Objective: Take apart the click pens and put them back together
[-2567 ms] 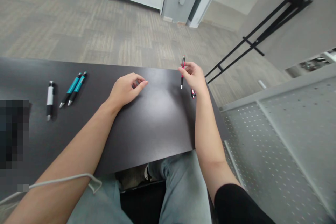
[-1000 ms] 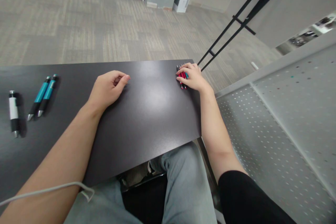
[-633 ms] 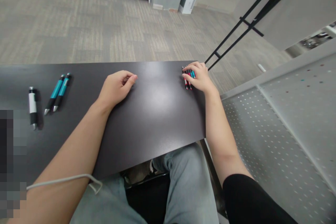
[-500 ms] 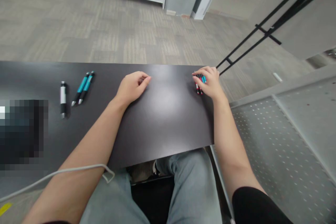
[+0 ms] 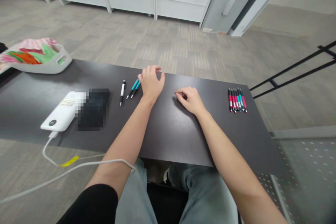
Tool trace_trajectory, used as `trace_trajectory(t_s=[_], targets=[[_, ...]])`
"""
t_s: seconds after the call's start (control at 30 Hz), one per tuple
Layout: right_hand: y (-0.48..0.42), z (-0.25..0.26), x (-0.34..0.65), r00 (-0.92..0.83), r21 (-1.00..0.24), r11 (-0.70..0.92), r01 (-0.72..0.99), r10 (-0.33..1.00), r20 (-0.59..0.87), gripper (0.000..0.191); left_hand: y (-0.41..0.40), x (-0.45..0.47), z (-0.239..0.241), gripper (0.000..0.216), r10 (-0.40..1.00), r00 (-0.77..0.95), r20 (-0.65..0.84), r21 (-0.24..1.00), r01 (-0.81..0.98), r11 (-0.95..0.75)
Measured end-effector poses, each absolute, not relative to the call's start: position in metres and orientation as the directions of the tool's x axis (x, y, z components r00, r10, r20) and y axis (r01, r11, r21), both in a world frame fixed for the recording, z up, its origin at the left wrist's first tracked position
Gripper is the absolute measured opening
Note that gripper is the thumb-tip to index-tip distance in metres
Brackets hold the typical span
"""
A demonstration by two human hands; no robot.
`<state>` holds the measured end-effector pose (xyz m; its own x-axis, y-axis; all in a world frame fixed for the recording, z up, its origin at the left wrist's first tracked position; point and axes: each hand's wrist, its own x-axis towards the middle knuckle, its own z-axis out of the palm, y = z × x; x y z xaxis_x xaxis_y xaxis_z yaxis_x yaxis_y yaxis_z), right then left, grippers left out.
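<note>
My left hand [image 5: 152, 81] is over the table near its far edge, thumb and fingers apart, holding nothing I can see. Just left of it lie two teal pens [image 5: 133, 91], their upper ends close to the hand and partly behind it. A white and black pen [image 5: 122, 92] lies a little further left. Near the table's middle, my right hand [image 5: 190, 99] rests with curled fingers and the thumb tip close to them; no object shows in it. At the right end, several red and teal pens [image 5: 237, 100] lie side by side in a row.
On the dark table [image 5: 170, 136] are a white power bank [image 5: 61, 112] and a pixelated dark object [image 5: 93, 110]. A white cable [image 5: 65, 175] crosses my left forearm. A colourful patterned bag [image 5: 36, 56] sits at the far left. A black metal frame [image 5: 294, 68] stands beyond the right end.
My right hand has left the row of pens and moved left to the table's middle. My left hand has opened and moved next to the teal pens. The view has swung left.
</note>
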<state>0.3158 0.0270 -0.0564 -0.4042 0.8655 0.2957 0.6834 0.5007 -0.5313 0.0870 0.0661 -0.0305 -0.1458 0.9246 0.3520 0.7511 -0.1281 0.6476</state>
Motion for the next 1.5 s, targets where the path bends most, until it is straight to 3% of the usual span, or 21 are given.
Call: trace_trajectory(t_s=[0.1, 0.23, 0.33, 0.5, 0.73, 0.9, 0.97, 1.13, 1.23, 1.3, 1.37, 1.5], targets=[[0.028, -0.065, 0.319, -0.426, -0.62, 0.491, 0.612, 0.865, 0.265, 0.026, 0.064, 0.054, -0.028, 0.025, 0.89, -0.302, 0.342, 0.625, 0.78, 0.025], [0.033, -0.07, 0.323, -0.329, -0.827, 0.364, 0.429, 0.915, 0.233, 0.036, 0.056, 0.015, -0.029, 0.06, 0.948, -0.254, 0.192, 0.545, 0.831, 0.112], [0.037, -0.075, 0.32, -0.293, -0.904, 0.315, 0.289, 0.928, 0.23, 0.043, 0.052, 0.007, -0.031, 0.056, 0.968, -0.231, 0.098, 0.462, 0.872, 0.162], [0.037, -0.077, 0.313, -0.281, -0.934, 0.282, 0.219, 0.935, 0.216, 0.045, 0.051, 0.01, -0.03, 0.042, 0.963, -0.244, 0.116, 0.341, 0.92, 0.192], [0.038, -0.074, 0.311, -0.312, -0.942, 0.289, 0.172, 0.923, 0.226, 0.046, 0.052, -0.001, -0.016, 0.043, 0.963, -0.269, 0.03, 0.465, 0.856, 0.224], [0.037, -0.069, 0.309, -0.304, -0.948, 0.25, 0.197, 0.935, 0.184, 0.046, 0.053, 0.0, -0.01, 0.028, 0.951, -0.308, 0.025, 0.286, 0.914, 0.289], [0.036, -0.068, 0.309, -0.302, -0.946, 0.253, 0.201, 0.935, 0.186, 0.043, 0.052, 0.002, -0.008, 0.023, 0.955, -0.298, 0.01, 0.268, 0.92, 0.285], [0.037, -0.071, 0.311, -0.26, -0.941, 0.27, 0.206, 0.942, 0.213, 0.031, 0.057, -0.002, -0.012, 0.019, 0.96, -0.28, 0.028, 0.342, 0.905, 0.254], [0.038, -0.072, 0.312, -0.26, -0.94, 0.289, 0.182, 0.936, 0.237, 0.03, 0.063, -0.004, -0.016, 0.028, 0.963, -0.268, 0.025, 0.7, 0.693, 0.175], [0.038, -0.072, 0.312, -0.261, -0.94, 0.287, 0.183, 0.936, 0.235, 0.032, 0.065, 0.001, -0.018, 0.029, 0.977, -0.213, 0.015, 0.849, 0.518, 0.1], [0.038, -0.072, 0.313, -0.265, -0.937, 0.281, 0.209, 0.938, 0.222, 0.033, 0.064, 0.011, -0.02, 0.024, 0.993, -0.121, -0.005, 0.886, 0.459, 0.06], [0.038, -0.072, 0.313, -0.301, -0.911, 0.298, 0.283, 0.93, 0.211, 0.028, 0.058, 0.035, -0.03, 0.014, 0.997, 0.044, -0.066, 0.826, 0.562, 0.03]])
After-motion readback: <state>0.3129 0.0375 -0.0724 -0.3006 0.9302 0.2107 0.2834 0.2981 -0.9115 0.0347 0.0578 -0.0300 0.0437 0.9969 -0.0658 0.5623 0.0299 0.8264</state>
